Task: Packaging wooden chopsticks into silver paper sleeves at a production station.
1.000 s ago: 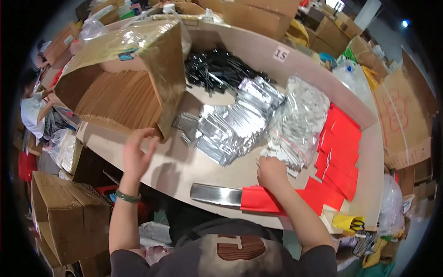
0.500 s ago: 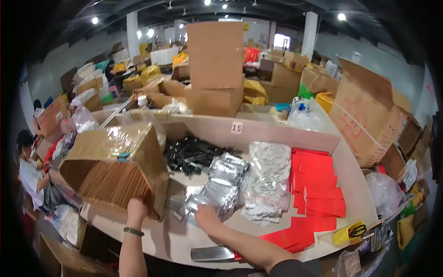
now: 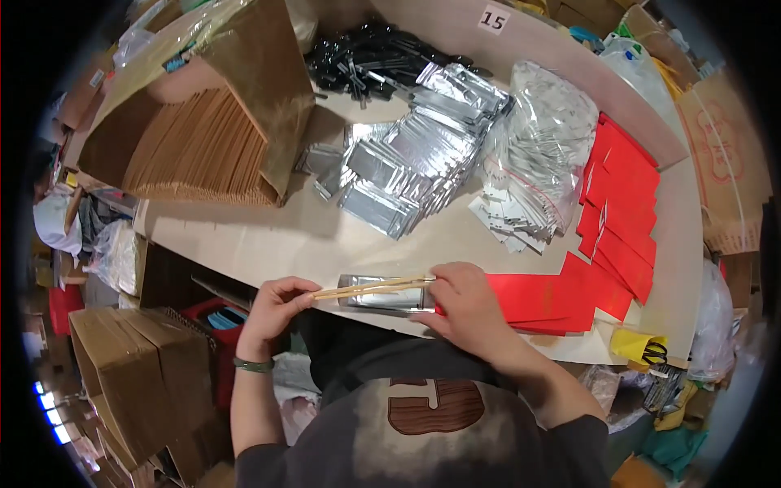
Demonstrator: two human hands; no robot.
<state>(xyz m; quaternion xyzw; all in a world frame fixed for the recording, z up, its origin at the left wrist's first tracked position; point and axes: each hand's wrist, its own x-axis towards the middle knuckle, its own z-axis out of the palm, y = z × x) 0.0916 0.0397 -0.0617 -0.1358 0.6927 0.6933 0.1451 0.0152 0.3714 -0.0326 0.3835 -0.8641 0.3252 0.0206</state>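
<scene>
One end of tan strip [image 3: 366, 288] pinched in your left hand [image 3: 277, 307], other in right hand [image 3: 473, 309], above metal plate [image 3: 386, 302]. Likely handling step; next move needs steady grip.

Pale worktable [image 3: 236, 237] amid brown cartons [image 3: 128, 390]

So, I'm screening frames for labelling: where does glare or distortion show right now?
Head view: strong glare on the silver packets and clear bag, little on the held tan sticks; head view: the table looks bowed, the corners go black.
</scene>
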